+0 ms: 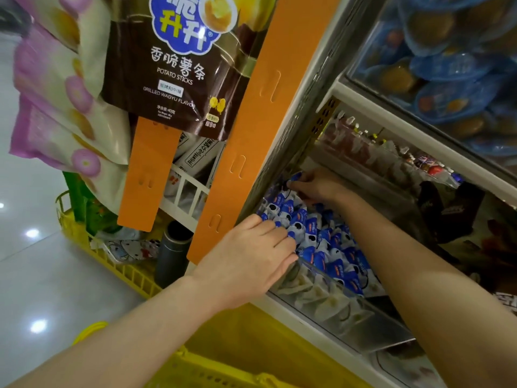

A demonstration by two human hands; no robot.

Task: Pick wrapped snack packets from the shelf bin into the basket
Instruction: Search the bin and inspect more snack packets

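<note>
- Snack packets (321,233): small blue-and-white wrapped pieces heaped in the shelf bin (310,263), a clear-fronted compartment on a lower shelf just right of an orange strip (251,135).
- Left hand (249,259): reaches over the bin's near left corner, palm down. Its grip is apart, with the fingers fairly straight and lying on the top layer of packets.
- Right hand (319,187): deeper in the bin, near its back left corner. Its grip is clamped on one blue packet (296,177), which is pinched at the fingertips and sits just above the heap.
- Basket (212,371): yellow lattice plastic at the bottom edge of the view, below both forearms. Its contents cannot be made out.
- Second yellow basket (131,275): on the floor (33,275) to the left, holding a dark cylinder (173,247) and printed packs.
- Pale packets (316,298): in the clear compartment in front of the blue-and-white heap.
- Potato sticks bag (179,68): brown, hanging upper left beside pink-and-cream bags.
- Blue tubs (447,65): stacked on the shelf above, behind a clear panel.
</note>
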